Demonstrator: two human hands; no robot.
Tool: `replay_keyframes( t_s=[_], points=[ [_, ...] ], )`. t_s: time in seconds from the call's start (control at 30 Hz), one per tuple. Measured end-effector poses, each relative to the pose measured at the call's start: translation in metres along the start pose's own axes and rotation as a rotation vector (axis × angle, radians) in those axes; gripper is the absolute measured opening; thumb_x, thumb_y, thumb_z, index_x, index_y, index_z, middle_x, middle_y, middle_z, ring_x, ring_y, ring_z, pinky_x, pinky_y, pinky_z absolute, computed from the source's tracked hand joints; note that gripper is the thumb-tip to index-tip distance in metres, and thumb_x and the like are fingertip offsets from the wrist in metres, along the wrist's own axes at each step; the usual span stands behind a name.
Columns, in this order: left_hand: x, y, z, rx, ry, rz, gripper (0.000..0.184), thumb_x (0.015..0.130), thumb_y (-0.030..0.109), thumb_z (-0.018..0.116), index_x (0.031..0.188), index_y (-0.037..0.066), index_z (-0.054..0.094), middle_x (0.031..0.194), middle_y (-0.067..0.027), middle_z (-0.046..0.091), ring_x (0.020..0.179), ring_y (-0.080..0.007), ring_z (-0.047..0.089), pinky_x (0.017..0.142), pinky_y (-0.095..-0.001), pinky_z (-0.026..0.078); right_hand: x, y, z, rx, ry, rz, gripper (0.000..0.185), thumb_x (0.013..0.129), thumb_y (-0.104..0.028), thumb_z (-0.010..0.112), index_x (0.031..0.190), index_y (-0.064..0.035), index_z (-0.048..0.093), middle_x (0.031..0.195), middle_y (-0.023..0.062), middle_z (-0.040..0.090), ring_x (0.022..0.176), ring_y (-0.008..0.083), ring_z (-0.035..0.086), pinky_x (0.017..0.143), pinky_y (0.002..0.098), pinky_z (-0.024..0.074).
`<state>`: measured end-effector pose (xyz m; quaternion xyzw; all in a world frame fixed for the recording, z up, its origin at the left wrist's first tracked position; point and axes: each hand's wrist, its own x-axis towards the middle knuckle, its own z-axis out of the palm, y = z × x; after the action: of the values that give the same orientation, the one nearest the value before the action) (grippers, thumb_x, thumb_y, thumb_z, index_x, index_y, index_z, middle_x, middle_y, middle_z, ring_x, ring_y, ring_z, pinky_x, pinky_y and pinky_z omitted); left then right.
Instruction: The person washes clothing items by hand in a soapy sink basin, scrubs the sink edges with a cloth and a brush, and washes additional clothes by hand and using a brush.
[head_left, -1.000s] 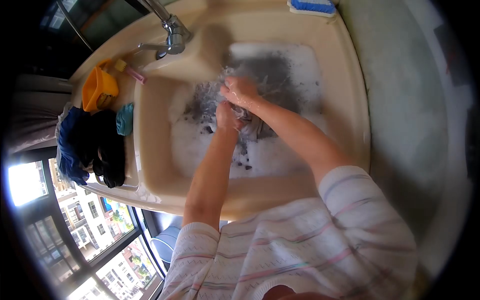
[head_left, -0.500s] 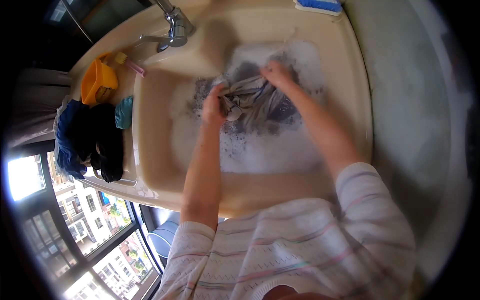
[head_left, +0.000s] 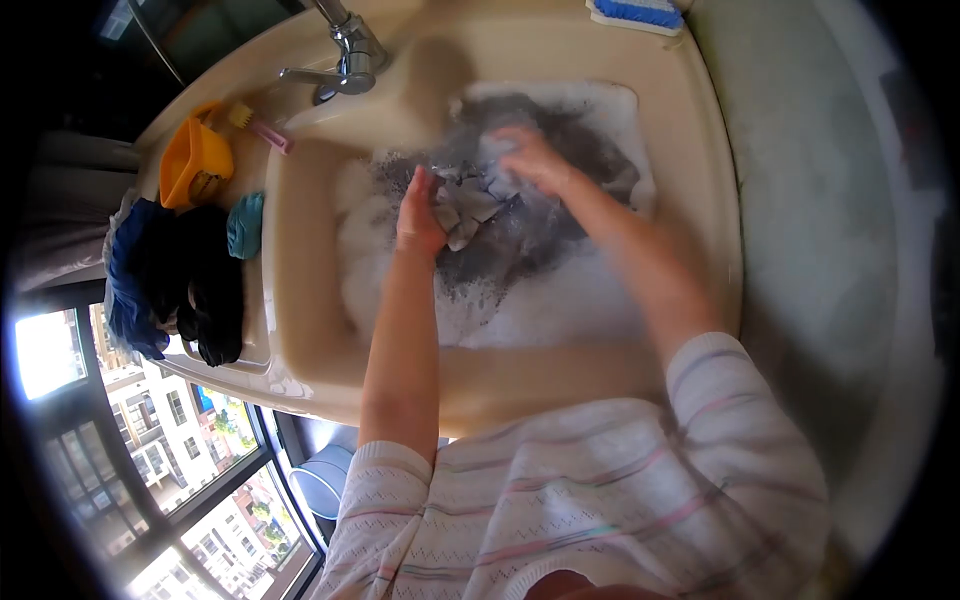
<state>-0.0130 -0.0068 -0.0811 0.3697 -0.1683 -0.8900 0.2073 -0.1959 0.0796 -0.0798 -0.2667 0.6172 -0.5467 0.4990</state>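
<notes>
A wet greyish-white cloth (head_left: 468, 208) lies bunched in the soapy grey water of the beige sink (head_left: 310, 255). My left hand (head_left: 420, 212) is at the cloth's left end, closed on its edge with the fingers pointing up. Over the far part of the cloth, my right hand (head_left: 532, 160) has its fingers curled on the fabric, slightly smeared by motion. Much of the cloth is under murky water, so its full shape is hidden. White foam (head_left: 590, 300) floats around it.
On the left ledge sit a yellow container (head_left: 195, 165), a pink-handled brush (head_left: 262, 130), a teal cloth (head_left: 245, 225) and a pile of dark clothes (head_left: 190, 270). The faucet (head_left: 355, 60) stands at the back. A blue-and-white brush (head_left: 640, 12) lies at the back right corner.
My right hand has shifted left, closer to my left hand, and the cloth is bunched tighter between them. The grey water is more stirred, and foam has been pushed outward.
</notes>
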Motion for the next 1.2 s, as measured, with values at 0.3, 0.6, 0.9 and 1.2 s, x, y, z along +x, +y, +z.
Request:
replay_keyframes(
  t_s=[0.3, 0.6, 0.9, 1.2],
  points=[
    [-0.028, -0.039, 0.015, 0.274, -0.039, 0.318, 0.039, 0.089, 0.037, 0.036, 0.114, 0.009, 0.046, 0.108, -0.0110, 0.052, 0.100, -0.0244, 0.051, 0.085, -0.0373, 0.042, -0.056, -0.015, 0.115, -0.706, 0.078, -0.535, 0.021, 0.067, -0.027, 0.060, 0.074, -0.0077, 0.057, 0.079, 0.0104, 0.057, 0.076, 0.0311, 0.057, 0.068, 0.0397, 0.0451],
    [0.035, -0.049, -0.047, -0.207, -0.461, 0.228, 0.031, 0.086, 0.029, 0.040, 0.106, 0.007, 0.048, 0.103, -0.0079, 0.054, 0.097, -0.0237, 0.052, 0.085, -0.0372, 0.042, -0.040, -0.014, 0.095, -0.875, 0.163, -0.491, 0.023, 0.072, -0.030, 0.054, 0.074, -0.0076, 0.058, 0.077, 0.0141, 0.060, 0.076, 0.0330, 0.057, 0.067, 0.0418, 0.0455],
    [-0.002, 0.008, 0.025, 0.203, 0.328, 0.155, 0.031, 0.080, 0.017, 0.051, 0.101, -0.005, 0.047, 0.096, -0.0132, 0.054, 0.082, -0.0237, 0.056, 0.066, -0.0338, 0.047, 0.034, 0.026, -0.025, -0.930, 0.389, -0.079, 0.038, 0.077, -0.038, 0.053, 0.088, -0.0015, 0.058, 0.090, 0.0188, 0.060, 0.083, 0.0296, 0.059, 0.070, 0.0393, 0.0471],
    [0.038, 0.001, -0.068, 0.846, 0.280, 0.131, 0.037, 0.066, 0.013, 0.065, 0.096, -0.007, 0.055, 0.093, -0.0148, 0.057, 0.081, -0.0248, 0.056, 0.070, -0.0347, 0.045, 0.002, 0.012, -0.013, -0.763, -0.138, 0.053, 0.052, 0.065, -0.038, 0.061, 0.094, 0.0045, 0.058, 0.099, 0.0225, 0.057, 0.094, 0.0301, 0.056, 0.082, 0.0367, 0.0431]
  ],
)
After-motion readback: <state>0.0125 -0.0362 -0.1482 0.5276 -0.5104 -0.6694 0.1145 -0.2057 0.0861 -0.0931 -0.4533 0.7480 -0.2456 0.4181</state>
